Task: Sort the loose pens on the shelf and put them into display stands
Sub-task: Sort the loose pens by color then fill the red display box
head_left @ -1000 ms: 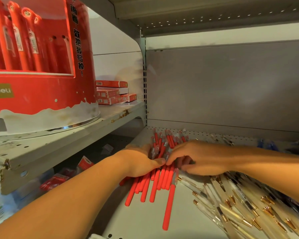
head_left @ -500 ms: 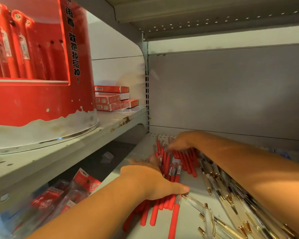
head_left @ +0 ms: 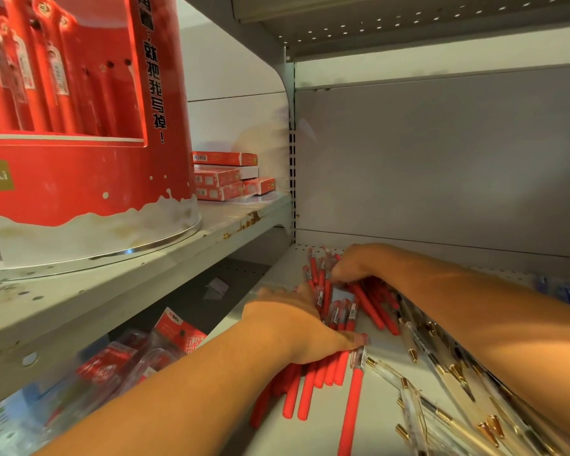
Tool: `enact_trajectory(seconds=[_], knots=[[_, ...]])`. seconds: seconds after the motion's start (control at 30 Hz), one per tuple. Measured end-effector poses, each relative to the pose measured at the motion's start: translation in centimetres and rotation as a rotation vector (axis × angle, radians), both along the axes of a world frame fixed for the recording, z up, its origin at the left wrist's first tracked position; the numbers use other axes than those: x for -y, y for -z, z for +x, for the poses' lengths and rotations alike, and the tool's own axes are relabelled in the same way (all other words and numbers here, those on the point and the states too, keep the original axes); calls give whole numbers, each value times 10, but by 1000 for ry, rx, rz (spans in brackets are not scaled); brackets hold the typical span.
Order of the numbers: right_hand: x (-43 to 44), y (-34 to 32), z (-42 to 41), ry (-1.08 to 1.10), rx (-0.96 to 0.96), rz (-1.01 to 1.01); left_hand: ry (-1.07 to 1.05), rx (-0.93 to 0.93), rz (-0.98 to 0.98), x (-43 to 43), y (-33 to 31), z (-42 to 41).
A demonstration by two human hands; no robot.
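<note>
**Open height above, crowded shelf below**

We see open space between the shelf (head_left: 380, 419) and the upper shelf (head_left: 408, 24), and the back panel (head_left: 441, 166) closes the rear. The red pens (head_left: 343, 311) heap across the middle, under our left hand (head_left: 297, 327) and right hand (head_left: 352, 261). The clear pens (head_left: 441, 406) crowd the right side. A bare strip of shelf runs between the two piles at the front. On the left, the higher side shelf (head_left: 145, 274) carries the display stand (head_left: 79, 179) and red boxes (head_left: 224, 179).

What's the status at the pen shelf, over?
Left hand grips a bundle of red pens. Right hand on the far ones, grip unclear. Clear gold-tipped pens alongside; display stand up left.
</note>
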State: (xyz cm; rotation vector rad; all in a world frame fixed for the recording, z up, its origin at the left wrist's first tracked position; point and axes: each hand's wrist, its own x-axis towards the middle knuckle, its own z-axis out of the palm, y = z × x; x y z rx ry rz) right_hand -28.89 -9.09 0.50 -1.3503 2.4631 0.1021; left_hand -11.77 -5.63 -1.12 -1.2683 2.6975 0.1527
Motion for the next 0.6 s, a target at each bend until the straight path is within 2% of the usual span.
enact_trajectory(seconds=[0.17, 0.3, 0.4, 0.47, 0.6], knots=[[3, 6, -4, 22, -96, -91, -7, 4, -9, 0, 1, 0], [-4, 0, -9, 48, -12, -237, 0, 5, -8, 1, 0, 2], [-12, -12, -15, 147, 175, -378, 8, -9, 11, 2, 0, 2], [-22, -20, -11, 189, 369, -444, 13, -52, 33, 6, 0, 1], [-50, -27, 18, 212, 729, -506, 24, -239, 127, 7, -7, 7]])
